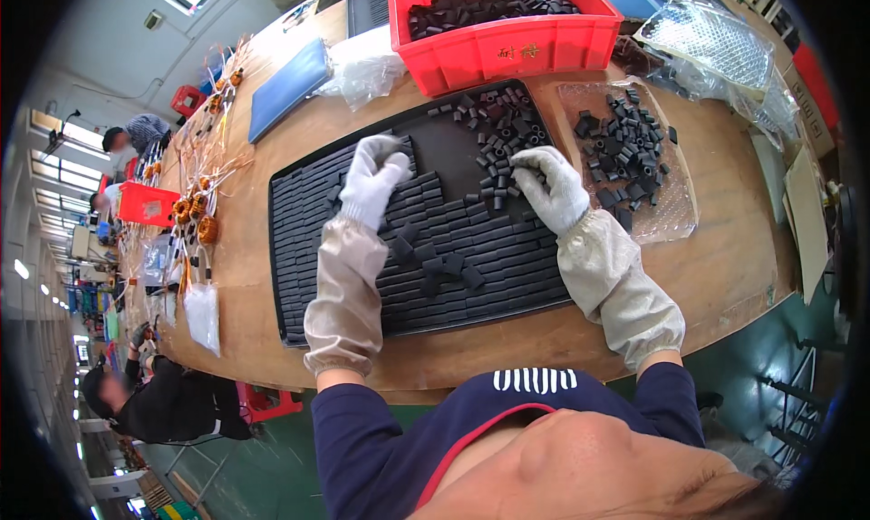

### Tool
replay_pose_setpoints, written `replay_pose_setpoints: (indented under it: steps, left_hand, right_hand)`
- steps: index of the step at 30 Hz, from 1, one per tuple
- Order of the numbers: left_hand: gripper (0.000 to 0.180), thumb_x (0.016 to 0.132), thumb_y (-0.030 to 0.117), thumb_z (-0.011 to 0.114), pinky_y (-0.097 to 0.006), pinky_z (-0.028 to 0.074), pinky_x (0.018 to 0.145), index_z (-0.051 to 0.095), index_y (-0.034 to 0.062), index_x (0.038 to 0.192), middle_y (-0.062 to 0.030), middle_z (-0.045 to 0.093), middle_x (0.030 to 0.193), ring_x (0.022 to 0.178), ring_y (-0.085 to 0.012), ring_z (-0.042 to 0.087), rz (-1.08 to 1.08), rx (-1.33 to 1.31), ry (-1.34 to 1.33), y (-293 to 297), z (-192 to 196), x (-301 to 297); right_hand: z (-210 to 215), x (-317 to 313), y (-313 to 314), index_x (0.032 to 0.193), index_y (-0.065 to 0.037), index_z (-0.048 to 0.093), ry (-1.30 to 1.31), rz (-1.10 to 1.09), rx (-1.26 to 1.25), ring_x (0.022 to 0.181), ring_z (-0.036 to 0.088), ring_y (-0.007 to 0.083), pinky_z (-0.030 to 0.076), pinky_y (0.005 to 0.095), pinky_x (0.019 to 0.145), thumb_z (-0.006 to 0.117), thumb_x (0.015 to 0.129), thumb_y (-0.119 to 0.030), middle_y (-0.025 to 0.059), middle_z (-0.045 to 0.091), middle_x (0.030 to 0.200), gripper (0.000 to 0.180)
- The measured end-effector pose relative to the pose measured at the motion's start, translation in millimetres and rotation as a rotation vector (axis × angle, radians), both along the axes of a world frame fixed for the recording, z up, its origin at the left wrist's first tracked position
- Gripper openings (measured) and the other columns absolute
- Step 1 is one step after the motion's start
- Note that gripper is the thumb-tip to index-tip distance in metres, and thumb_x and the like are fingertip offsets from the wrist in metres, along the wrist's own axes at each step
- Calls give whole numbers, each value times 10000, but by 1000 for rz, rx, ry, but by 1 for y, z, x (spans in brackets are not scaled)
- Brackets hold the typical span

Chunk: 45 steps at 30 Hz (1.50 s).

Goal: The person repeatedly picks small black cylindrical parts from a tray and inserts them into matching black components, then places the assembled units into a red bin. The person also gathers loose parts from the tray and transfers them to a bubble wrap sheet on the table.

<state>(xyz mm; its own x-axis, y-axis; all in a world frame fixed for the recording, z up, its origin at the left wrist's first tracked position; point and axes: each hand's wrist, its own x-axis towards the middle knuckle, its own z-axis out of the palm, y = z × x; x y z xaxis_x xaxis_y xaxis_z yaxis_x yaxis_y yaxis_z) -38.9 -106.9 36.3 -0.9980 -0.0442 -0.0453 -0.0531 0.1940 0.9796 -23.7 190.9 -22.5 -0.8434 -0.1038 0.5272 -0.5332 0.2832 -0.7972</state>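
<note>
A black tray [444,146] lies before me, much of it lined with rows of small flat black tube pieces [417,298]. My left hand [372,180], in a white glove, is over the rows at the tray's far left. Its fingers are curled together; whatever they hold is hidden. My right hand [553,189], gloved too, reaches the loose black pieces [498,144] at the tray's right. Thumb and fingers bend toward each other there, and I cannot make out what is between them. More loose pieces [444,266] lie on top of the rows near the middle.
A red bin [507,56] full of black pieces stands behind the tray. To the right, bubble wrap [675,207] carries another heap [630,139]. Clear plastic [362,71], a blue folder-like sheet [290,87] and wired orange coils [207,230] lie leftward. A person [168,398] sits at left.
</note>
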Motion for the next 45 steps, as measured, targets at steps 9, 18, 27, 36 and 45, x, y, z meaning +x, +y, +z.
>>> replay_pose_setpoints:
  steps: [9, 18, 27, 36, 45]
  left_hand:
    - [387, 1035, 192, 629, -338, 586, 890, 576, 67, 1398, -20, 657, 1051, 881, -102, 650, -331, 661, -194, 42, -25, 47]
    - [399, 1008, 131, 670, -370, 607, 924, 545, 72, 1383, -106, 664, 1162, 951, -158, 694, -289, 911, -98, 45, -42, 49]
    - [414, 1030, 120, 626, -349, 590, 948, 552, 6, 1421, -102, 670, 1226, 1035, -158, 676, -333, 812, -148, 45, -38, 52]
    - [415, 1043, 133, 624, -346, 589, 943, 555, -29, 1419, -106, 666, 1283, 1028, -168, 686, -345, 840, -225, 52, -48, 55]
    - [429, 1038, 210, 650, -317, 582, 915, 574, 14, 1412, -86, 681, 1290, 1135, -168, 672, -387, 629, -223, 59, -45, 62]
  right_hand:
    - [20, -31, 19, 1063, -88, 730, 168, -185, 410, 966, 700, 335, 560, 418, 861, 723, 896, -99, 130, 707, 1017, 167]
    - [9, -54, -22, 970, -142, 750, 215, -228, 954, 1023, 629, 307, 489, 452, 893, 732, 849, -255, 64, 662, 989, 166]
    - [25, -33, -25, 953, -82, 740, 140, -143, 615, 1037, 640, 312, 506, 431, 901, 766, 838, -215, 98, 669, 1036, 178]
    - [22, 37, -18, 1086, 3, 720, -231, 176, -108, 1053, 643, 206, 524, 330, 909, 723, 922, -103, 116, 621, 1151, 195]
    - [25, 46, -22, 1104, -3, 712, -260, 196, -39, 1080, 634, 208, 526, 322, 919, 706, 934, -75, 109, 614, 1153, 184]
